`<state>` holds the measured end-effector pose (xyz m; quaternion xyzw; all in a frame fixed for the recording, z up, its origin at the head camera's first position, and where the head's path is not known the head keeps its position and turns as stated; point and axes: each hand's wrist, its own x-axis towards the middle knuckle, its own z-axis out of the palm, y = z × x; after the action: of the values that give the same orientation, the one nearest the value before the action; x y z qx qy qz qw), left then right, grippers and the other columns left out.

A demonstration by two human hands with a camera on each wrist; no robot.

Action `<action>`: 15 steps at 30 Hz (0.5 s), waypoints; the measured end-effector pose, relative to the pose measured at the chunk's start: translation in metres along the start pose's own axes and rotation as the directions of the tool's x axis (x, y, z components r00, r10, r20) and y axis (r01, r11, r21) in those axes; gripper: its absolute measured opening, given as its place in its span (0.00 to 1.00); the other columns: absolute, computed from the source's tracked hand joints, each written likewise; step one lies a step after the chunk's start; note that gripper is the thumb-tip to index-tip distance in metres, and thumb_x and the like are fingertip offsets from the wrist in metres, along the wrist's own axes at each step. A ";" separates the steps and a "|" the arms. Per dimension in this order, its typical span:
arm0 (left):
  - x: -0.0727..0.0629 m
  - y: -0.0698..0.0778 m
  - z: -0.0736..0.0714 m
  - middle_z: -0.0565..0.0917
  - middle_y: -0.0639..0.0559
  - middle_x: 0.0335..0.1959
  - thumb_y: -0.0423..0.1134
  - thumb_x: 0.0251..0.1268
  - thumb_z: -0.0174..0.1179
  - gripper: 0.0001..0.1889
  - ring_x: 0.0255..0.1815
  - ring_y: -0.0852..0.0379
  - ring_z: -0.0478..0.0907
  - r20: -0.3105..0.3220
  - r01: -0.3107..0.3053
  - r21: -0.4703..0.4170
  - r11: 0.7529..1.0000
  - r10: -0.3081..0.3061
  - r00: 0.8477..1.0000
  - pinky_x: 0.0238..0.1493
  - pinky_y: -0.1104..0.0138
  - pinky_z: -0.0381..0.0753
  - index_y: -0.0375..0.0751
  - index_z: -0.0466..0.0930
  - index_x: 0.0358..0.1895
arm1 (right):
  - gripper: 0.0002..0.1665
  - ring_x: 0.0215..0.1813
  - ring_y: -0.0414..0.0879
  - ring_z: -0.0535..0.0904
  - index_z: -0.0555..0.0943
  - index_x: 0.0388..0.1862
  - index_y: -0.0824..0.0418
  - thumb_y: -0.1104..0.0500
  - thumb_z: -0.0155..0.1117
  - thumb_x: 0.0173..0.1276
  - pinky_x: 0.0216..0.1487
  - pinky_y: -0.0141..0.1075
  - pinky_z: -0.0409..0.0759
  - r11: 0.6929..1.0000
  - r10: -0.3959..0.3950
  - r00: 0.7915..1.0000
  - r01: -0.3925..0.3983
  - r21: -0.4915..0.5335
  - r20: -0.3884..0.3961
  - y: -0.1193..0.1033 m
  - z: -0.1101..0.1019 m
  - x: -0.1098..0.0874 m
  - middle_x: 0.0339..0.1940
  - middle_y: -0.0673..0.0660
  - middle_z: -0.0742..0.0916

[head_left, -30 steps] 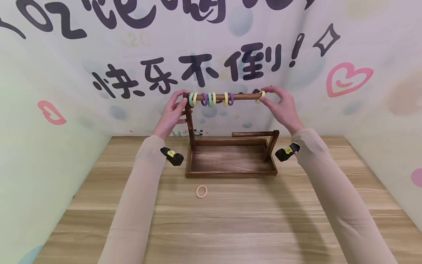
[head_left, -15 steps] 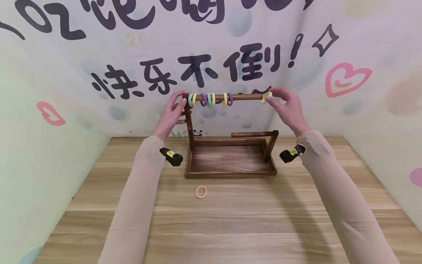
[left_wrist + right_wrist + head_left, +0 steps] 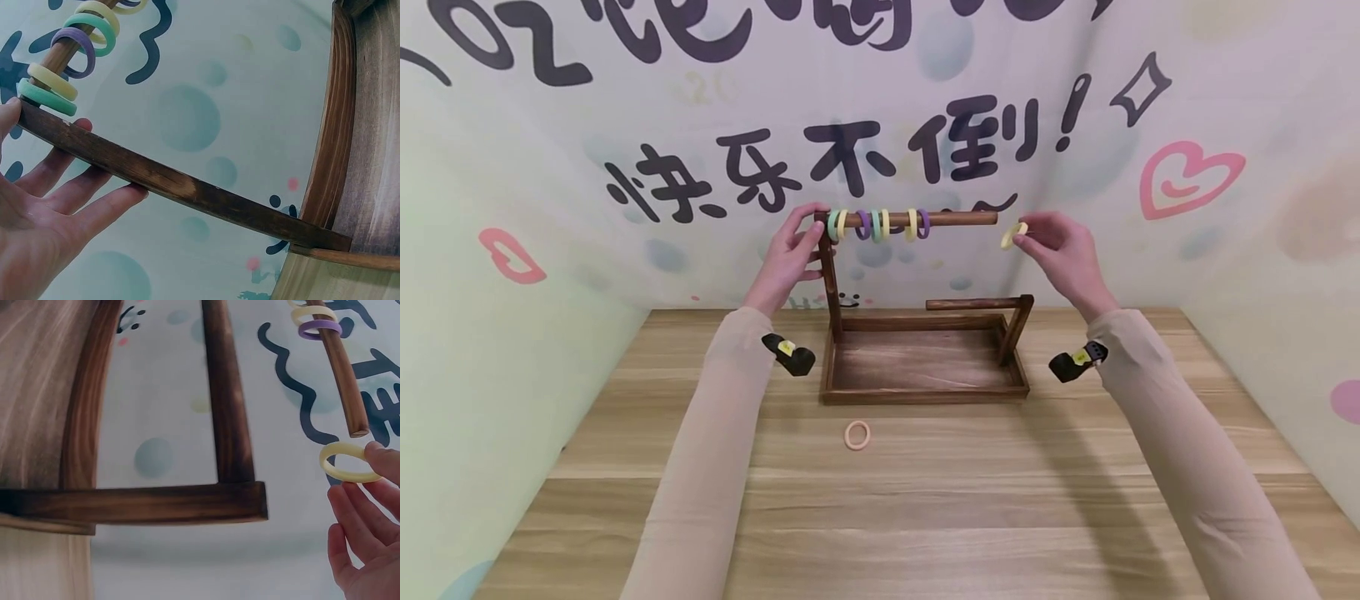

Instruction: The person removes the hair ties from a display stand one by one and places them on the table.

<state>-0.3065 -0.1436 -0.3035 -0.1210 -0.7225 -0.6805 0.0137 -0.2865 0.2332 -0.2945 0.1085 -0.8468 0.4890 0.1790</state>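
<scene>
The right hand (image 3: 1066, 257) pinches a yellow ring (image 3: 342, 448) between thumb and fingers, just off the free end of the upper bar (image 3: 958, 218), while the left hand (image 3: 781, 265) grips the tall post (image 3: 181, 184) near its top. The ring is probably light, smooth and fairly stiff, hardly fragile; a gentle pinch on its rim, away from the bar, should suffice.

A soft shadow (image 3: 1093, 500) crosses the brightly lit table (image 3: 925, 508).
</scene>
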 end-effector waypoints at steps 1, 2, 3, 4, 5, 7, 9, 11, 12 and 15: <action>0.000 0.000 0.000 0.78 0.39 0.53 0.47 0.77 0.47 0.16 0.57 0.34 0.75 0.001 0.000 -0.001 1.000 0.000 1.000 0.49 0.45 0.77 0.59 0.67 0.64 | 0.21 0.47 0.38 0.80 0.78 0.55 0.68 0.58 0.65 0.68 0.52 0.32 0.76 1.000 -0.004 1.000 0.004 -0.007 0.007 0.000 0.000 -0.001 0.50 0.64 0.84; 0.000 0.000 0.000 0.78 0.39 0.53 0.47 0.77 0.47 0.16 0.57 0.34 0.75 0.003 0.000 -0.001 1.000 0.000 1.000 0.49 0.46 0.77 0.59 0.67 0.64 | 0.21 0.46 0.38 0.80 0.78 0.55 0.68 0.58 0.65 0.68 0.52 0.31 0.76 1.000 -0.008 1.000 0.008 -0.014 0.013 0.001 0.000 -0.002 0.50 0.64 0.84; 0.000 0.000 0.000 0.78 0.39 0.53 0.47 0.77 0.47 0.16 0.57 0.34 0.75 0.004 0.002 -0.001 1.000 -0.002 1.000 0.49 0.46 0.77 0.59 0.67 0.64 | 0.20 0.46 0.37 0.80 0.78 0.55 0.68 0.58 0.65 0.68 0.52 0.31 0.76 1.000 -0.013 1.000 0.013 -0.021 0.019 0.001 0.000 -0.003 0.49 0.64 0.84; 0.000 0.000 0.000 0.78 0.39 0.53 0.47 0.77 0.47 0.16 0.57 0.34 0.75 0.005 0.003 -0.002 1.000 -0.003 1.000 0.49 0.46 0.77 0.60 0.67 0.64 | 0.20 0.45 0.37 0.80 0.78 0.55 0.68 0.58 0.65 0.68 0.52 0.31 0.76 1.000 -0.017 1.000 0.017 -0.025 0.024 0.002 -0.001 -0.004 0.49 0.64 0.84; 0.000 0.000 0.000 0.78 0.39 0.53 0.47 0.77 0.47 0.16 0.57 0.34 0.75 0.005 0.004 -0.003 1.000 -0.004 1.000 0.49 0.46 0.77 0.60 0.67 0.64 | 0.20 0.45 0.37 0.80 0.78 0.54 0.68 0.58 0.65 0.68 0.52 0.31 0.76 1.000 -0.019 0.999 0.020 -0.021 0.027 0.002 0.000 -0.005 0.49 0.63 0.84; 0.000 0.000 0.000 0.78 0.39 0.53 0.47 0.77 0.47 0.16 0.57 0.34 0.75 0.004 0.006 -0.005 1.000 -0.006 1.000 0.49 0.46 0.77 0.60 0.67 0.64 | 0.21 0.46 0.37 0.80 0.78 0.55 0.68 0.57 0.65 0.68 0.52 0.31 0.76 1.000 -0.020 0.999 0.020 -0.020 0.035 0.003 -0.001 -0.007 0.48 0.62 0.84; 0.000 0.000 0.000 0.78 0.39 0.53 0.47 0.77 0.47 0.16 0.57 0.34 0.75 0.003 0.007 -0.005 1.000 -0.007 1.000 0.49 0.46 0.77 0.60 0.67 0.64 | 0.21 0.46 0.38 0.80 0.78 0.54 0.68 0.56 0.66 0.68 0.52 0.31 0.76 1.000 -0.019 0.999 0.020 -0.012 0.042 0.004 0.000 -0.009 0.48 0.62 0.84; 0.000 0.000 0.000 0.78 0.39 0.53 0.47 0.77 0.47 0.16 0.57 0.34 0.75 -0.001 0.007 -0.003 1.000 -0.007 1.000 0.49 0.46 0.77 0.60 0.67 0.64 | 0.21 0.47 0.39 0.81 0.78 0.54 0.68 0.56 0.66 0.68 0.52 0.31 0.76 1.000 -0.019 0.999 0.019 0.002 0.051 0.005 0.000 -0.011 0.49 0.61 0.85; 0.000 0.000 0.000 0.78 0.39 0.53 0.47 0.77 0.47 0.16 0.57 0.33 0.75 -0.002 0.006 -0.002 1.000 -0.006 1.000 0.49 0.46 0.77 0.60 0.67 0.64 | 0.21 0.48 0.39 0.81 0.78 0.54 0.68 0.56 0.66 0.68 0.52 0.31 0.76 1.000 -0.021 0.998 0.021 0.007 0.055 0.005 0.001 -0.013 0.49 0.62 0.85; 0.001 0.000 0.000 0.78 0.39 0.53 0.47 0.76 0.47 0.16 0.56 0.33 0.75 -0.006 0.007 0.002 1.000 -0.007 1.000 0.48 0.46 0.77 0.60 0.68 0.63 | 0.20 0.48 0.40 0.81 0.78 0.54 0.68 0.57 0.66 0.68 0.51 0.30 0.76 0.999 -0.029 0.997 0.028 0.018 0.069 0.008 0.002 -0.016 0.49 0.62 0.85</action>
<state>-0.3070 -0.1433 -0.3034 -0.1165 -0.7236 -0.6802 0.0135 -0.2750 0.2354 -0.3079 0.1388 -0.8467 0.4895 0.1555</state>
